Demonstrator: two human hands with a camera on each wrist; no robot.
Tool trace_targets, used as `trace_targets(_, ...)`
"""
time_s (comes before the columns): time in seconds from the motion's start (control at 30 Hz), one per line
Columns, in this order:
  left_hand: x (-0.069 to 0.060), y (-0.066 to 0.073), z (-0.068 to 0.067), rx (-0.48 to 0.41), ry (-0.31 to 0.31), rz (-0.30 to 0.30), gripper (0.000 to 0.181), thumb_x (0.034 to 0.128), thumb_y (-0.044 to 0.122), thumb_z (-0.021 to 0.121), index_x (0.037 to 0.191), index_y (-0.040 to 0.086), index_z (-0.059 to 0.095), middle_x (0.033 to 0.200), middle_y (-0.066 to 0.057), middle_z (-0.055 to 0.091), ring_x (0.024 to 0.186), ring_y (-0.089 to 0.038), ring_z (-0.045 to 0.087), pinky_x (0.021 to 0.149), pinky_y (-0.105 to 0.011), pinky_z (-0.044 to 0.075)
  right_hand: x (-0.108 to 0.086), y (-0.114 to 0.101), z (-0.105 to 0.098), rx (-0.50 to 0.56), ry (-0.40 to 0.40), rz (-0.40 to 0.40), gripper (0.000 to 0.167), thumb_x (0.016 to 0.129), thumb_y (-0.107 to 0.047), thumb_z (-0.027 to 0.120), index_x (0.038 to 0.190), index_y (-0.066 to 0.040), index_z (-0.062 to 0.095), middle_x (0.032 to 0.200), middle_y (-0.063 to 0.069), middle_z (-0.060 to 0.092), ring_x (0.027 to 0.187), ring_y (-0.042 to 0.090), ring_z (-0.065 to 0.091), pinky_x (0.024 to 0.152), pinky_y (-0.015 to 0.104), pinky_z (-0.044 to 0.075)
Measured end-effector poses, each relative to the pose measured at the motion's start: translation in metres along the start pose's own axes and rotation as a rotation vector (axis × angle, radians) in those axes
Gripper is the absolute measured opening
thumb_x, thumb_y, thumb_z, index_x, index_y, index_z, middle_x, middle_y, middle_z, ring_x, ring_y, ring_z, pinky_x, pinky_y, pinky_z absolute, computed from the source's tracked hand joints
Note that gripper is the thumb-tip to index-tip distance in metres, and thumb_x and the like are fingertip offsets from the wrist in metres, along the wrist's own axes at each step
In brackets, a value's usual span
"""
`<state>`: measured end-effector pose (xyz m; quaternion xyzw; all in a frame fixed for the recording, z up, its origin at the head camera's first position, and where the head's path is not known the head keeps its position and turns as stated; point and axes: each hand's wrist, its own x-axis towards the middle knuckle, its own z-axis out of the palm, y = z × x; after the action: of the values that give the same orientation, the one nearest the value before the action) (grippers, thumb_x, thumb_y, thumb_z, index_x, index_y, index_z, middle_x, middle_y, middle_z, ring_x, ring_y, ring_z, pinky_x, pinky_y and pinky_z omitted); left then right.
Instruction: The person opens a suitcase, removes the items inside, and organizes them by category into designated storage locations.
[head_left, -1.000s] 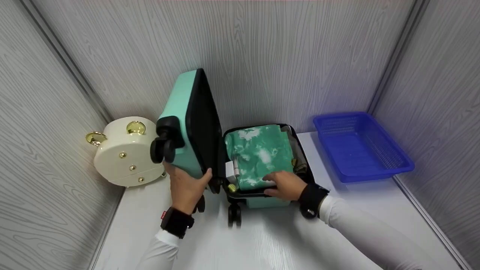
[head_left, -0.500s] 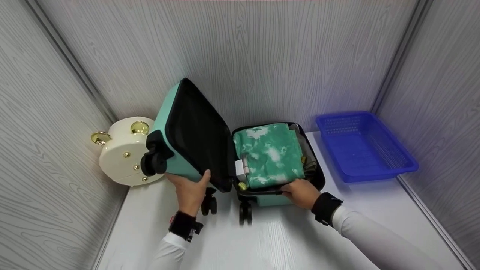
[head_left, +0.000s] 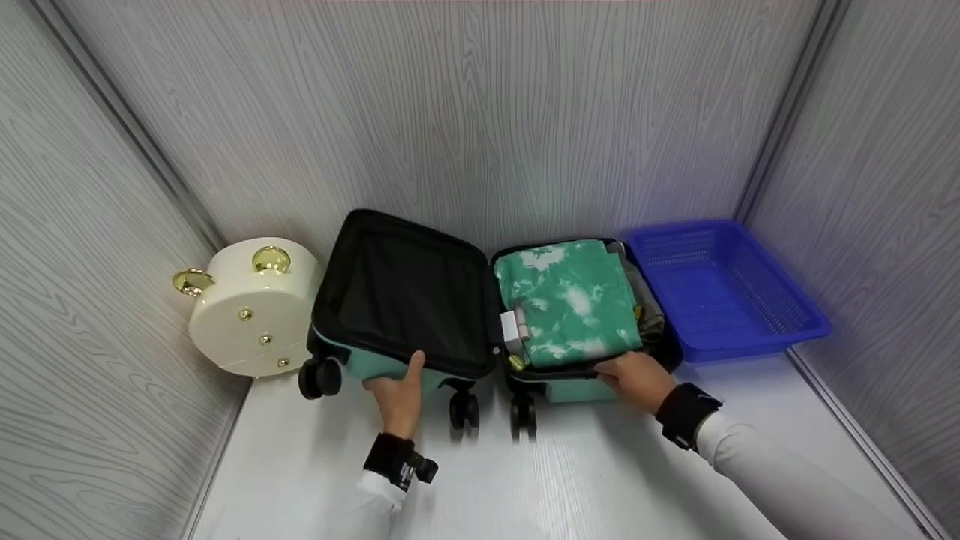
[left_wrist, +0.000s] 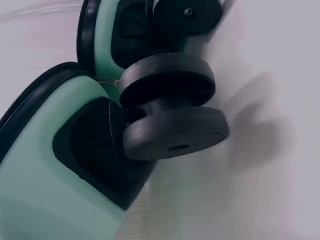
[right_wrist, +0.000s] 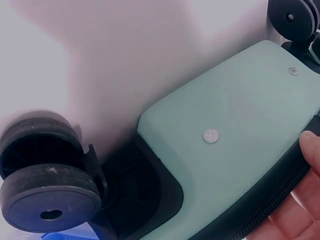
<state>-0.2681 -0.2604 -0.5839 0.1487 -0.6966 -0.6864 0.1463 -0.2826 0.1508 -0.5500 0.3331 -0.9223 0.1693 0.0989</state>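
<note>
A mint-green suitcase lies unfolded in the head view. My left hand [head_left: 400, 397] holds the front edge of its black-lined lid half [head_left: 420, 292], thumb over the rim; this half tilts, raised at the left. My right hand [head_left: 637, 381] grips the front rim of the packed half [head_left: 577, 390], and its fingers [right_wrist: 311, 147] show on the zipper edge in the right wrist view. A folded green-and-white tie-dye cloth [head_left: 574, 300] fills that half, beside a small white box [head_left: 511, 327] and dark fabric [head_left: 645, 300]. The left wrist view shows black wheels [left_wrist: 175, 132] but not my hand.
A cream round case [head_left: 255, 315] with gold ear-shaped parts stands left, close to the lid half. At the right, a blue plastic basket [head_left: 709, 300] adjoins the packed half. Wood-grain panels [head_left: 480, 112] enclose the back and sides of the white surface [head_left: 555, 480].
The lid half has swung down leftward from nearly upright, my left hand moving with it. My right hand went from the cloth to the front rim, and the packed half shifted right.
</note>
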Motion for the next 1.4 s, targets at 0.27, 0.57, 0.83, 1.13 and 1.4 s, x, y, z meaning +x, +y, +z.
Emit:
trace_targets(0.27, -0.007, -0.029, -0.003, 0.113, 0.043, -0.147, 0.060, 0.1062, 0.061, 0.060, 0.091, 0.004, 0.060, 0.085, -0.008, 0.062, 0.077, -0.025, 0.058, 0.071, -0.036, 0.050, -0.004, 0.005, 0.005, 0.001, 0.019, 0.015, 0.015, 0.097, -0.001, 0.076, 0.110, -0.002, 0.083, 0.093, 0.013, 0.082, 0.077, 0.028, 0.077, 0.071, 0.043, 0.063)
trace_targets(0.57, -0.013, -0.037, -0.010, -0.171, -0.066, -0.278, 0.074, 0.1064, 0.054, 0.061, 0.146, -0.007, 0.046, 0.155, -0.024, 0.045, 0.145, -0.042, 0.052, 0.119, -0.053, 0.048, -0.005, 0.004, 0.010, -0.082, 0.042, -0.002, 0.017, 0.097, -0.002, 0.077, 0.112, -0.002, 0.083, 0.093, 0.013, 0.082, 0.076, 0.030, 0.077, 0.070, 0.044, 0.064)
trace_targets(0.83, -0.010, -0.048, -0.017, -0.420, -0.180, -0.325, 0.083, 0.1114, 0.042, 0.055, 0.175, 0.007, 0.013, 0.182, -0.018, 0.002, 0.169, -0.041, 0.011, 0.133, -0.057, 0.030, 0.001, 0.000, 0.013, -0.127, 0.069, 0.022, 0.016, 0.098, -0.007, 0.077, 0.113, -0.004, 0.083, 0.088, 0.012, 0.081, 0.073, 0.030, 0.075, 0.067, 0.046, 0.063)
trace_targets(1.13, -0.009, -0.044, -0.029, -0.412, -0.278, -0.361, 0.090, 0.1130, 0.054, 0.051, 0.176, 0.014, 0.000, 0.182, -0.020, -0.008, 0.168, -0.047, 0.010, 0.134, -0.055, 0.028, 0.007, -0.001, -0.002, 0.037, -0.058, 0.198, 0.023, 0.102, -0.015, 0.075, 0.121, -0.002, 0.081, 0.112, 0.017, 0.082, 0.102, 0.038, 0.077, 0.089, 0.055, 0.063)
trace_targets(1.4, -0.022, -0.006, -0.027, 0.120, -0.576, -0.411, 0.102, 0.1048, 0.073, 0.053, 0.154, -0.016, 0.046, 0.134, -0.044, 0.064, 0.106, -0.043, 0.078, 0.087, -0.043, 0.067, 0.001, 0.043, -0.045, 0.068, 0.142, 0.450, 0.031, 0.106, -0.011, 0.068, 0.130, 0.008, 0.073, 0.120, 0.032, 0.072, 0.110, 0.051, 0.068, 0.095, 0.065, 0.055)
